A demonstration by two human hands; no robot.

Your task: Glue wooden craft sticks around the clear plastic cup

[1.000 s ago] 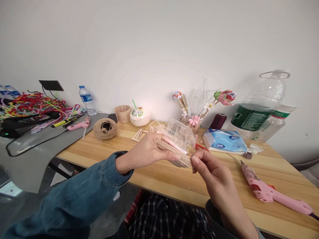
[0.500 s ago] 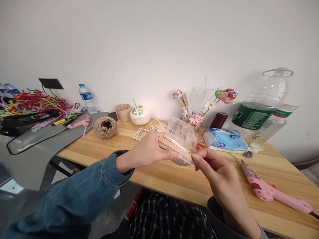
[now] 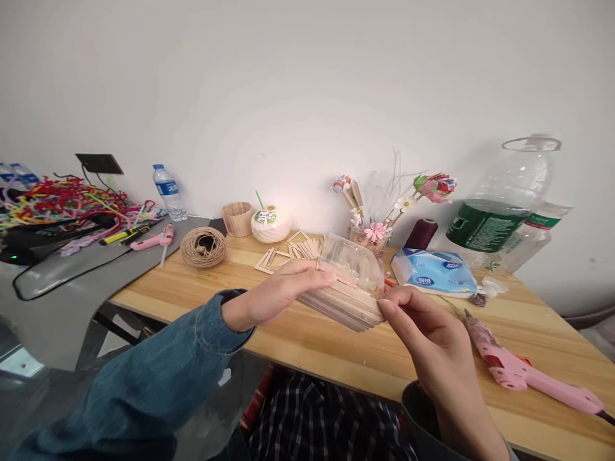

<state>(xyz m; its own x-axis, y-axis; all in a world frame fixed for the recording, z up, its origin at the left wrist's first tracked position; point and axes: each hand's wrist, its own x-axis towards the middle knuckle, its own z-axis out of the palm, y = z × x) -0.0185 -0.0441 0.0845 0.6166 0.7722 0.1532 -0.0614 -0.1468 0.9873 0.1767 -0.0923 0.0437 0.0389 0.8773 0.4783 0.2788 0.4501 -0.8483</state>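
Between my hands, above the table's front part, is a clear plastic bottle piece [image 3: 353, 259] lying on its side. Flat wooden craft sticks [image 3: 343, 304] cover its near side in rows. My left hand [image 3: 283, 291] is wrapped round the left end, its thumb along the top stick and its other fingers hidden behind. At the right end, my right hand [image 3: 425, 326] pinches the stick ends between thumb and index finger. A pink hot glue gun [image 3: 519, 365] lies to the right of my right hand, its nozzle pointing away from me.
Loose craft sticks [image 3: 305, 248], a twine roll [image 3: 203, 247], a wrapped coconut [image 3: 270, 225] and a stick-covered cup [image 3: 237, 219] stand behind. Flowers [image 3: 377, 232], a tissue pack [image 3: 432, 272] and a large bottle [image 3: 500, 205] are at back right. Pipe cleaners [image 3: 72, 205] heap at left.
The bottle piece has rolled in my hands, so more of its stick-covered side faces me. My left thumb has shifted left and up along the sticks.
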